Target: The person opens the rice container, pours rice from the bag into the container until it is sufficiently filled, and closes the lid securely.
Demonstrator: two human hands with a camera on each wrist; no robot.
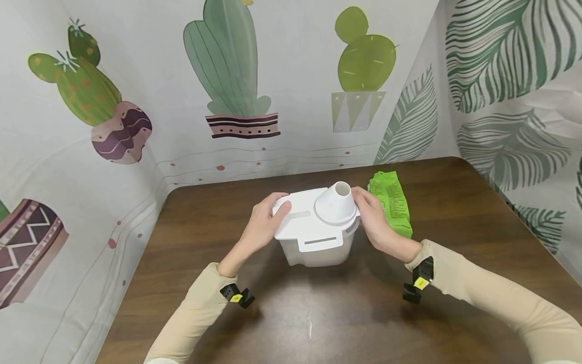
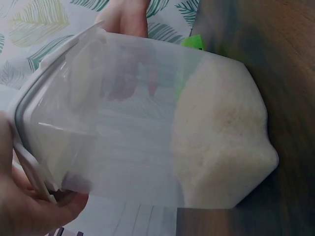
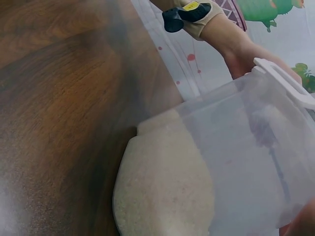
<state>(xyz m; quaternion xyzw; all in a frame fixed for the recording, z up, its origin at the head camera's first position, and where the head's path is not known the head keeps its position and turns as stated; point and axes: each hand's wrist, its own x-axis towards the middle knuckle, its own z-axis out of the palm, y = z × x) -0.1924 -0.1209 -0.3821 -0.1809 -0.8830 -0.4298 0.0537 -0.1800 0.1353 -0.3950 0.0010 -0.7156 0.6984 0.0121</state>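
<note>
A translucent plastic storage container (image 1: 316,257) is at mid-table with a white lid (image 1: 300,203) on it. From the lid's right half rises a white cone-shaped spout (image 1: 335,206), open at its top. Pale, fine grain (image 2: 221,128) fills the container's lower part, seen through its wall in both wrist views. My left hand (image 1: 262,222) grips the lid's left edge, thumb on top and fingers beneath the rim. At the opposite side, my right hand (image 1: 376,222) holds the container by its upper rim, its fingers partly hidden behind the spout.
A green printed bag (image 1: 394,205) lies just behind and right of my right hand. The brown wooden table (image 1: 204,202) reaches back to a wall cloth (image 1: 300,81) printed with cacti and leaves.
</note>
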